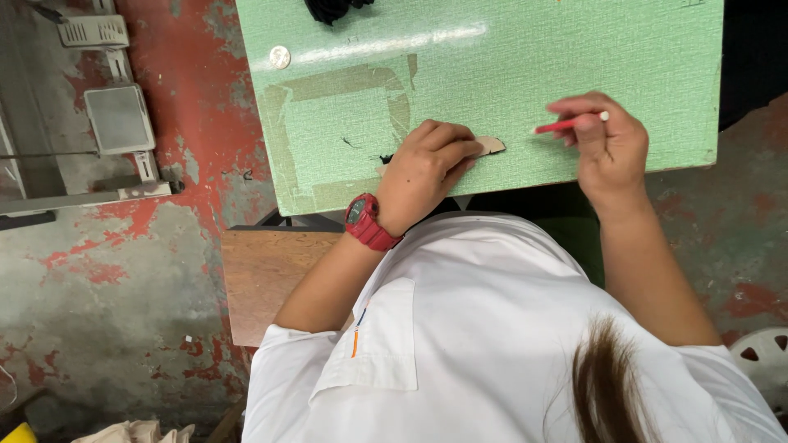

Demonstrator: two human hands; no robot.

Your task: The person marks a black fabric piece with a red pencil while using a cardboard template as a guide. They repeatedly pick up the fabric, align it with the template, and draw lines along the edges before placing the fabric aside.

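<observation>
My left hand point(427, 168), with a red wristwatch point(367, 221) on the wrist, presses down on a small flat tan piece point(491, 145) near the front edge of a green tabletop point(509, 57). Only the piece's right tip shows past my fingers. My right hand point(603, 143) hovers a short way to the right of it, gripping a thin red pencil point(566, 124) with a white end. The pencil's tip points left toward the tan piece without touching it.
A coin point(280, 57) and a black object point(332, 8) lie on the table's far left part, beside a rectangle of old tape marks point(345, 82). A wooden bench point(267, 275) is below, grey metal pedals point(119, 117) on the floor to the left, a white plastic stool point(763, 353) at the right.
</observation>
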